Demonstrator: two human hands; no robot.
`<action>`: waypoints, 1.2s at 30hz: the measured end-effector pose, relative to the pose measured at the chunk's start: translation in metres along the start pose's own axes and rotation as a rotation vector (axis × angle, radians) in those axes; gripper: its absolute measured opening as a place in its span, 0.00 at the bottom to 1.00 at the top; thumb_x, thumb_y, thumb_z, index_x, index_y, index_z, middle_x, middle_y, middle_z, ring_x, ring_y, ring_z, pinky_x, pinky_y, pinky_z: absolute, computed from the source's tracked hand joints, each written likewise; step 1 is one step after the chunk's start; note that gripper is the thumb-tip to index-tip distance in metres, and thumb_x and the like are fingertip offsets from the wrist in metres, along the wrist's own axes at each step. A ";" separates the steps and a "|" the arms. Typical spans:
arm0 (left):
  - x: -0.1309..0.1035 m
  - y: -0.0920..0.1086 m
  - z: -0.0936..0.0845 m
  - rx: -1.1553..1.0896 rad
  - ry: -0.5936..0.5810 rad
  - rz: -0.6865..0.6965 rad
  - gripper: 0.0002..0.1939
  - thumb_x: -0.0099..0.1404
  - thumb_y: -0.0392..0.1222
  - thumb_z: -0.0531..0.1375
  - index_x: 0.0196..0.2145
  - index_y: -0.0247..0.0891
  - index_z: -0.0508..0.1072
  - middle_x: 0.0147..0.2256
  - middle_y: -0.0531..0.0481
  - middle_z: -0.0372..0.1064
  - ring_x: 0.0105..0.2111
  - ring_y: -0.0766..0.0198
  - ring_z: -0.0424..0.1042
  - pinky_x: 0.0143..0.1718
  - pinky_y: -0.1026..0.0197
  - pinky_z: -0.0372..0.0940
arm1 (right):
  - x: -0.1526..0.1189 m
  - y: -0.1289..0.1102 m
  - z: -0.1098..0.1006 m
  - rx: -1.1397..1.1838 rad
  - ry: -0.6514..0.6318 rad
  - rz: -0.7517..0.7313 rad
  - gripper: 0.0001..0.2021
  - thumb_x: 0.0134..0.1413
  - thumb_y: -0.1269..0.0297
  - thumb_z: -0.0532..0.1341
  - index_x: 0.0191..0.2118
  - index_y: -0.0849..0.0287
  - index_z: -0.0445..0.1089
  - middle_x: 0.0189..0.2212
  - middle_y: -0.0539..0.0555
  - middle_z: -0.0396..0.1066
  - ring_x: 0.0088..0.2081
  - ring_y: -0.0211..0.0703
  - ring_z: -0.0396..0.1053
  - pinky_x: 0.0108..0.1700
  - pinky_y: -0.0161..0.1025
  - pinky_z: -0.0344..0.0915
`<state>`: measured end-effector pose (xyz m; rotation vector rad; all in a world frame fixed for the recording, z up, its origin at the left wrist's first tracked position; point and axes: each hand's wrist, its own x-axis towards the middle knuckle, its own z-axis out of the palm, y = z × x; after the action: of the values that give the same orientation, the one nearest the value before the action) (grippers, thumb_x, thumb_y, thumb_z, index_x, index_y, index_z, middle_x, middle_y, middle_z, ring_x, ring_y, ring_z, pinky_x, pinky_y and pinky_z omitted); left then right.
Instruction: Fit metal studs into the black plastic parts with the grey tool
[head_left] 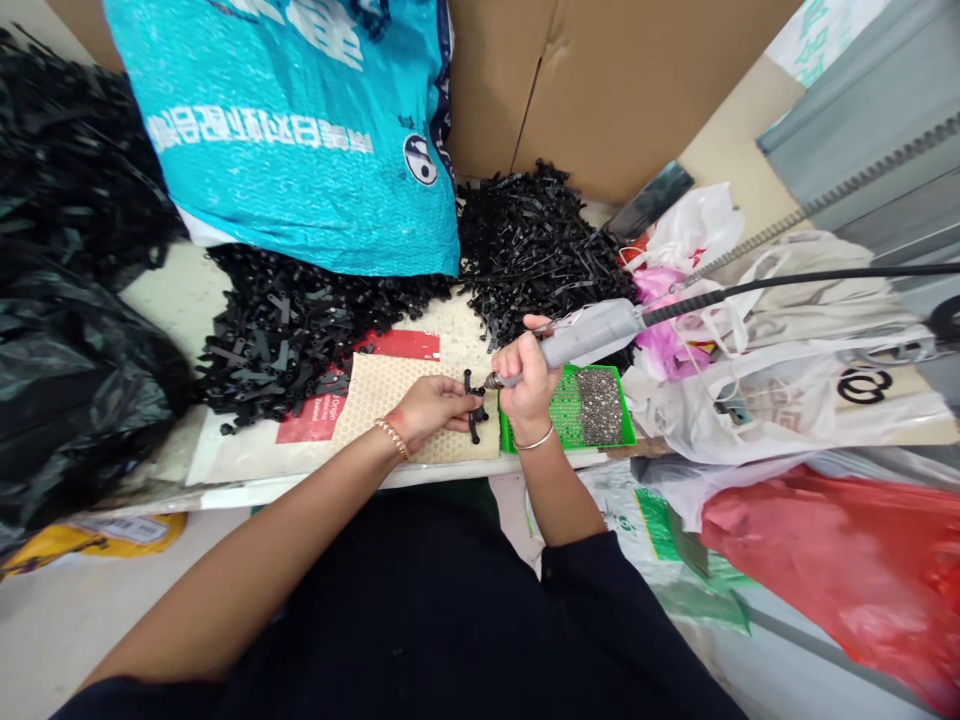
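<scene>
My left hand pinches a small black plastic part above a honeycomb-patterned mat. Wrapped round a grey corded electric screwdriver, my right hand holds it tilted, its tip pointing left at the black part. Whether the tip touches the part is too small to tell. Just beyond and to the right of my right hand lies a green tray holding many small metal screws.
Heaps of black parts lie behind the mat, with a blue sack between them. A black bag stands at the left. Plastic bags and the screwdriver's cable fill the right side.
</scene>
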<state>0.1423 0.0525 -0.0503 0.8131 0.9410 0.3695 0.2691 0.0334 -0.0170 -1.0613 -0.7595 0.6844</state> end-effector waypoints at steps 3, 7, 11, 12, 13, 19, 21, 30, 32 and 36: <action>0.001 0.000 0.000 -0.003 -0.012 0.004 0.16 0.47 0.40 0.77 0.23 0.32 0.73 0.23 0.49 0.74 0.23 0.67 0.74 0.29 0.64 0.75 | -0.001 0.000 0.000 -0.015 0.004 0.003 0.18 0.53 0.46 0.62 0.43 0.50 0.61 0.15 0.37 0.47 0.16 0.32 0.48 0.21 0.35 0.53; 0.002 -0.001 -0.001 -0.005 -0.015 0.004 0.17 0.46 0.40 0.77 0.23 0.32 0.74 0.24 0.49 0.74 0.23 0.67 0.74 0.30 0.63 0.75 | -0.002 0.003 -0.001 -0.019 -0.017 -0.014 0.17 0.55 0.46 0.61 0.43 0.50 0.60 0.16 0.37 0.46 0.16 0.32 0.49 0.21 0.35 0.53; 0.004 -0.004 -0.002 -0.005 -0.003 -0.002 0.16 0.46 0.39 0.77 0.23 0.32 0.73 0.23 0.49 0.73 0.22 0.67 0.73 0.29 0.63 0.75 | -0.003 0.005 -0.002 -0.035 -0.063 -0.020 0.17 0.55 0.46 0.62 0.42 0.50 0.61 0.15 0.37 0.47 0.16 0.32 0.50 0.22 0.35 0.55; 0.005 -0.004 -0.002 -0.005 0.002 -0.001 0.17 0.46 0.39 0.77 0.23 0.32 0.73 0.22 0.50 0.73 0.22 0.67 0.73 0.29 0.63 0.74 | -0.003 0.006 -0.002 -0.036 -0.075 -0.013 0.17 0.55 0.46 0.62 0.42 0.50 0.61 0.15 0.37 0.47 0.16 0.32 0.51 0.22 0.35 0.56; 0.004 -0.003 -0.002 -0.004 0.006 -0.002 0.17 0.46 0.38 0.77 0.22 0.32 0.72 0.22 0.50 0.73 0.22 0.67 0.73 0.28 0.63 0.74 | -0.003 0.006 -0.002 -0.033 -0.094 -0.001 0.18 0.54 0.45 0.63 0.41 0.50 0.61 0.15 0.37 0.48 0.15 0.32 0.51 0.21 0.35 0.56; 0.001 0.002 0.001 0.011 0.019 -0.019 0.14 0.46 0.34 0.76 0.21 0.31 0.73 0.21 0.50 0.73 0.21 0.68 0.72 0.27 0.65 0.73 | 0.003 0.007 0.000 0.041 -0.249 0.095 0.19 0.51 0.46 0.67 0.37 0.52 0.61 0.15 0.36 0.50 0.14 0.29 0.50 0.19 0.34 0.55; 0.001 0.002 0.001 0.008 0.023 -0.021 0.13 0.47 0.33 0.75 0.20 0.31 0.73 0.21 0.51 0.72 0.20 0.68 0.72 0.26 0.65 0.73 | 0.005 0.009 0.000 0.035 -0.283 0.113 0.19 0.50 0.46 0.67 0.37 0.52 0.62 0.15 0.36 0.51 0.14 0.29 0.49 0.19 0.34 0.55; 0.001 0.001 0.001 -0.059 0.039 -0.008 0.13 0.50 0.33 0.75 0.24 0.31 0.73 0.23 0.50 0.74 0.21 0.69 0.73 0.27 0.66 0.73 | 0.003 -0.005 -0.004 0.052 -0.268 0.037 0.18 0.53 0.52 0.67 0.46 0.51 0.65 0.16 0.37 0.54 0.16 0.30 0.54 0.22 0.34 0.58; 0.000 0.002 0.003 -0.087 0.047 -0.017 0.13 0.53 0.31 0.73 0.24 0.32 0.71 0.22 0.51 0.74 0.21 0.69 0.73 0.27 0.67 0.73 | -0.001 -0.019 -0.014 0.062 -0.139 -0.052 0.18 0.53 0.51 0.67 0.46 0.50 0.65 0.16 0.37 0.52 0.16 0.30 0.52 0.22 0.34 0.57; -0.002 0.003 0.004 -0.072 0.060 -0.023 0.12 0.57 0.31 0.71 0.26 0.32 0.70 0.23 0.50 0.75 0.21 0.68 0.74 0.27 0.66 0.73 | -0.015 -0.026 -0.047 -0.018 0.049 -0.092 0.16 0.54 0.51 0.66 0.43 0.51 0.64 0.15 0.37 0.49 0.15 0.30 0.51 0.21 0.33 0.56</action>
<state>0.1451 0.0517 -0.0455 0.7281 0.9869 0.4081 0.3020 -0.0107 -0.0096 -1.0496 -0.7679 0.5722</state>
